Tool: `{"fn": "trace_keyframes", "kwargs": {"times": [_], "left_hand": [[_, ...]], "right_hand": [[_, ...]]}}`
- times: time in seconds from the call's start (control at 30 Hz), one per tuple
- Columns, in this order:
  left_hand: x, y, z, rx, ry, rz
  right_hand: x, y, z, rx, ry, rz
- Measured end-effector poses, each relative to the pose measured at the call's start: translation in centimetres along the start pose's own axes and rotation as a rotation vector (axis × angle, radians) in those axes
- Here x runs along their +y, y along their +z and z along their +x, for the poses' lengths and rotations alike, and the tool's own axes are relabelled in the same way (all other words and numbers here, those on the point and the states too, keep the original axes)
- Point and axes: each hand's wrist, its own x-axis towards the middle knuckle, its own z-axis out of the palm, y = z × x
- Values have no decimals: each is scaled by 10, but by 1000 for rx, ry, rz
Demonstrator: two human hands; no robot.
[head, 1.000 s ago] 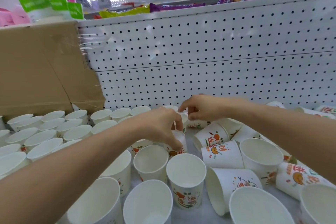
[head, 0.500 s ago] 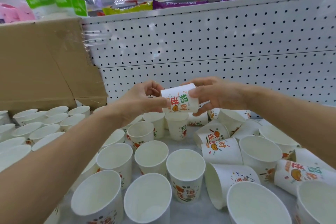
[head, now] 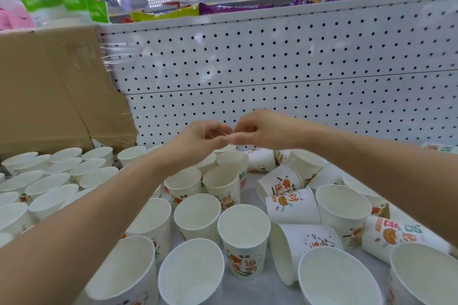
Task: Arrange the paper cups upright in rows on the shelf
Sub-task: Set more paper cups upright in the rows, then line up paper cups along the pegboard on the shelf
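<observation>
**Hands meet above the cups, no cup in either**

Both hands hang in the air in front of the pegboard [head: 285, 62], above the far cups. The left hand [head: 198, 140] and the right hand [head: 257, 131] touch at the fingertips, fingers curled inward and pinched together; something thin and pale seems to run between them, but it is too blurred to tell what. Neither hand holds a cup.

The cups sit on the shelf [head: 260, 287] below the pegboard. Left of the hands, under the cardboard box [head: 49, 91], white cups stand upright in tight rows [head: 57, 176], rims nearly touching. Directly below the hands a smaller upright group [head: 223, 181] stands close together, printed sides showing orange and green marks. Nearer than that group, more upright cups form a loose row, among them one with an orange print [head: 244, 242] standing between two plain-looking neighbours.

Right of the hands the cups are in disorder: several lie on their sides, including one [head: 292, 205] with its print facing up and another [head: 304, 255] just beside the printed upright cup, mouth toward the left. One upright cup [head: 343, 208] stands among the tipped ones.

Above the pegboard, snack bags [head: 235, 8] lie along a higher ledge.
</observation>
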Motion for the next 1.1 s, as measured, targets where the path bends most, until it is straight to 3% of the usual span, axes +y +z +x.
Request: {"fn": "trace_keyframes", "kwargs": {"times": [0.17,0.33,0.43,0.57,0.67,0.83,1.0,1.1], "left_hand": [[15,21,11,-52,147,280],[27,55,52,-156,438,841],[26,70,77,-260,595,1101],[33,80,94,-410,644,1382],[34,80,96,-465,703,1549],[22,64,96,-441,738,1524],[23,52,86,-273,482,1150],[21,56,82,-262,399,1132]], "right_hand": [[57,-15,2,-32,143,-116],[78,-21,-18,-213,168,-124],[82,-20,-26,-221,176,-127],[90,-23,-29,-189,197,-41],[98,-28,-34,-223,185,-113],[107,-21,-33,-152,142,-155],[112,-28,-33,-177,212,-212],[111,-29,-35,-191,249,-230]]}}
